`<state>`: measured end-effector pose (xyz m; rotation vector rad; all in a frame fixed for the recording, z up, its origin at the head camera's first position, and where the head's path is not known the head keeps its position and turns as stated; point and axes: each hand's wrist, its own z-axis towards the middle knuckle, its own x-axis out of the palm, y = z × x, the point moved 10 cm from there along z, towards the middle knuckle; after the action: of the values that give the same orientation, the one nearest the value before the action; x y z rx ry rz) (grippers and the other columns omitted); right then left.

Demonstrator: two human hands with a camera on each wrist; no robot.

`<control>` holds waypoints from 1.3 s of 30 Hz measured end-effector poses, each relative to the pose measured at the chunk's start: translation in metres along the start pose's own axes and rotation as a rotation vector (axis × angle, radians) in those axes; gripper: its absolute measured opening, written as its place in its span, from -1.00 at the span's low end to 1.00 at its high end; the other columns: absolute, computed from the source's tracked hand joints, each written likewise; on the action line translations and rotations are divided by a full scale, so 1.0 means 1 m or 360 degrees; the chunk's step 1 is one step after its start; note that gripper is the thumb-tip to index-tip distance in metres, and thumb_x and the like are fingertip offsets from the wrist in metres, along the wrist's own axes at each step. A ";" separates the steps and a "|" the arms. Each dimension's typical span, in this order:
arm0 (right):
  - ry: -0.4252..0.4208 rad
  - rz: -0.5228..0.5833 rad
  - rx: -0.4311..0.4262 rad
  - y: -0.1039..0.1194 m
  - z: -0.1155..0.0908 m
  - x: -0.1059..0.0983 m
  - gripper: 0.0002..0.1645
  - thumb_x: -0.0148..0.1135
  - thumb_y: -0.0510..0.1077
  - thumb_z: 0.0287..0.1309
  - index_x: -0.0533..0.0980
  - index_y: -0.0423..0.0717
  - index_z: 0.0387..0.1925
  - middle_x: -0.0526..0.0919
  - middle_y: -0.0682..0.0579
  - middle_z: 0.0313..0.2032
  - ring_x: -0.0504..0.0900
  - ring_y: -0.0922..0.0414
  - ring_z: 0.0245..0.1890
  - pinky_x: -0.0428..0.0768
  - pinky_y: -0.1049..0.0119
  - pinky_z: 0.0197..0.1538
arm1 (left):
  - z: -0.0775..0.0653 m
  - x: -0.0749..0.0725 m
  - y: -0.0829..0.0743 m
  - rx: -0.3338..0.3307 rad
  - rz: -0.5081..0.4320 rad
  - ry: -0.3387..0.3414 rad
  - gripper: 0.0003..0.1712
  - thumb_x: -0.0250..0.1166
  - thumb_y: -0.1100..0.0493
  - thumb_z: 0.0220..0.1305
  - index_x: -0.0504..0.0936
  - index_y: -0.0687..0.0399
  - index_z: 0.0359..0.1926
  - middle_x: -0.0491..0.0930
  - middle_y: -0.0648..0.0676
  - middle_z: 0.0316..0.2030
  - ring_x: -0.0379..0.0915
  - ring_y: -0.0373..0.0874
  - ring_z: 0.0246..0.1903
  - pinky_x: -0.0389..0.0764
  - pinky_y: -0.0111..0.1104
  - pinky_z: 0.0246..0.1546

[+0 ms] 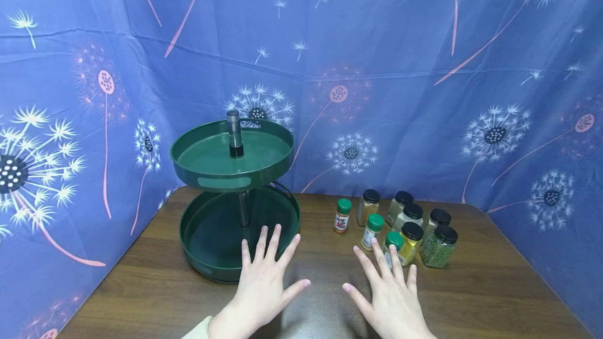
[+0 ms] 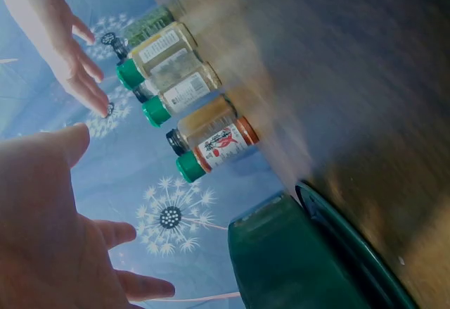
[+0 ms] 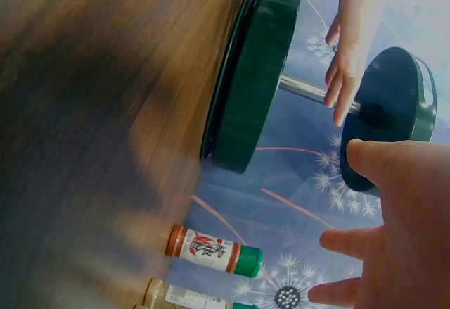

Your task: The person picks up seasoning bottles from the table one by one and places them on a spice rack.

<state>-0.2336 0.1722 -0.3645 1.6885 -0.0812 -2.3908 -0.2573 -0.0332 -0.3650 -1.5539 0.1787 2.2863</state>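
Observation:
My left hand is held with its fingers spread in front of a green two-tier round tray stand, overlapping the front of its lower tray in the head view. The upper tray holds nothing, and a metal post rises through it. My right hand, fingers also spread, is in front of a group of spice jars. Nearest its fingertips are a green-capped jar and a black-capped jar of yellow powder. Neither hand grips anything. In the left wrist view the left hand is apart from the jars.
A green-capped bottle with a red-printed label stands between the stand and the other jars. Several black-capped jars, one of green dried herb, stand at the right. Blue dandelion-print cloth surrounds the wooden table behind and at the sides.

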 end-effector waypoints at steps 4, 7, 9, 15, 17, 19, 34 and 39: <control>0.0000 -0.0010 -0.0009 0.000 0.000 -0.001 -0.15 -0.21 0.57 -0.09 0.10 0.44 0.27 -0.02 0.06 0.36 -0.10 -0.21 0.31 -0.16 -0.50 0.07 | -0.001 -0.002 -0.001 0.0017 0.0005 -0.0044 -0.08 -0.29 -0.61 -0.06 -0.15 -0.49 0.33 -0.12 0.08 0.37 -0.32 0.15 0.34 -0.10 0.35 0.11; -0.0002 -0.0008 -0.0017 0.000 0.001 -0.003 -0.15 -0.20 0.57 -0.08 0.10 0.43 0.27 0.00 0.03 0.35 -0.09 -0.22 0.30 -0.14 -0.50 0.07 | -0.001 -0.004 -0.001 0.0033 0.0005 -0.0058 -0.08 -0.29 -0.60 -0.06 -0.16 -0.49 0.34 -0.11 0.08 0.37 -0.29 0.15 0.33 -0.07 0.35 0.10; -0.0004 -0.0003 -0.0025 0.001 0.002 -0.006 -0.15 -0.20 0.56 -0.08 0.09 0.44 0.27 0.01 0.01 0.35 -0.10 -0.23 0.31 -0.12 -0.49 0.06 | -0.001 -0.007 -0.001 0.0044 0.0002 -0.0055 -0.09 -0.30 -0.60 -0.05 -0.19 -0.50 0.34 -0.10 0.08 0.37 -0.25 0.14 0.33 -0.05 0.34 0.11; -0.0013 0.0003 -0.0063 0.002 0.014 -0.019 -0.15 -0.19 0.55 -0.06 0.02 0.45 0.29 0.02 -0.03 0.34 -0.12 -0.20 0.32 -0.01 -0.45 0.09 | 0.003 -0.038 -0.001 0.0101 -0.0040 -0.0150 -0.12 -0.24 -0.56 0.00 -0.01 -0.40 0.33 0.11 0.08 0.30 0.04 0.09 0.25 0.18 0.19 0.12; -0.0031 -0.0001 -0.0081 0.002 0.020 -0.026 -0.15 -0.19 0.54 -0.05 0.00 0.45 0.30 0.02 -0.04 0.34 -0.10 -0.20 0.32 0.02 -0.44 0.09 | 0.005 -0.055 0.004 0.0098 -0.0068 -0.0188 -0.14 -0.20 -0.54 0.01 0.12 -0.31 0.30 0.23 0.08 0.24 0.13 0.05 0.20 0.25 0.09 0.11; -0.0059 -0.0012 -0.0102 0.002 0.027 -0.034 -0.15 -0.19 0.53 -0.04 -0.01 0.44 0.30 0.03 -0.05 0.34 -0.06 -0.21 0.31 0.07 -0.42 0.10 | 0.007 -0.069 0.013 0.0077 -0.0102 -0.0205 -0.15 -0.15 -0.52 0.02 0.24 -0.22 0.25 0.32 0.08 0.16 0.20 0.02 0.15 0.31 0.01 0.09; -0.0119 -0.0057 -0.0208 0.008 0.065 -0.066 -0.11 -0.22 0.54 -0.05 0.08 0.29 0.30 0.12 -0.09 0.30 0.06 -0.22 0.27 0.23 -0.37 0.04 | 0.033 -0.143 0.138 -0.0211 -0.0499 0.0216 -0.47 0.02 -0.15 0.23 0.54 0.19 -0.05 0.59 0.14 -0.16 0.51 0.02 -0.17 0.55 -0.11 -0.22; -0.0113 -0.0047 -0.0271 0.004 0.074 -0.065 -0.12 -0.04 0.46 -0.05 0.11 0.24 0.29 0.17 -0.13 0.27 0.10 -0.24 0.24 0.23 -0.34 0.07 | 0.037 -0.160 0.183 -0.0360 -0.0448 0.0389 -0.52 -0.09 0.07 0.24 0.48 0.34 0.00 0.60 0.21 -0.25 0.53 0.00 -0.31 0.57 -0.21 -0.39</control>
<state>-0.2820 0.1760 -0.2786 1.5392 0.1333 -2.4027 -0.3049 -0.2276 -0.2224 -1.8385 -0.2313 1.9495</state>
